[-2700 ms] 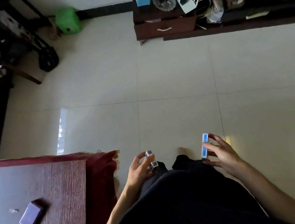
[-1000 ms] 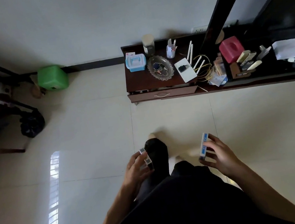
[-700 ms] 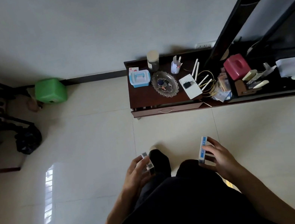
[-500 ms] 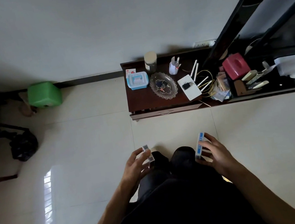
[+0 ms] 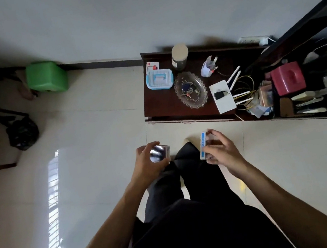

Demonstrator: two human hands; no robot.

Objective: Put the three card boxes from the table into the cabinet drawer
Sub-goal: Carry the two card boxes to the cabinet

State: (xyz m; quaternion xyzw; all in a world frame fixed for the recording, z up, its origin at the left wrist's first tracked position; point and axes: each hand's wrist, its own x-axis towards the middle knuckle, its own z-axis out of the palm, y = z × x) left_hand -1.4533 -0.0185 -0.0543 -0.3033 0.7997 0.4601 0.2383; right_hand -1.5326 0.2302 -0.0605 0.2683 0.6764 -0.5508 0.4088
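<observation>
My left hand [image 5: 147, 166] grips a shiny silver card box [image 5: 160, 152] in front of my body. My right hand [image 5: 221, 153] holds a blue-and-white card box [image 5: 203, 145] edge-on. Both hands hover over the floor, just short of the dark wooden cabinet [image 5: 166, 106]. The cabinet drawer [image 5: 188, 120] shows as a thin front strip with a small handle and looks closed. The table and the third card box are out of view.
On the cabinet top stand a blue-lidded plastic box [image 5: 159, 79], a glass dish [image 5: 190, 89], a jar [image 5: 179, 56], a pen cup [image 5: 208, 67] and a white router [image 5: 222, 96]. A red tissue box [image 5: 286, 78] sits right. A green stool [image 5: 46, 80] and black bag [image 5: 22, 133] stand left.
I have walked from the table toward the cabinet, which is now much nearer. Both hands keep their boxes. The left box has turned its shiny face up.
</observation>
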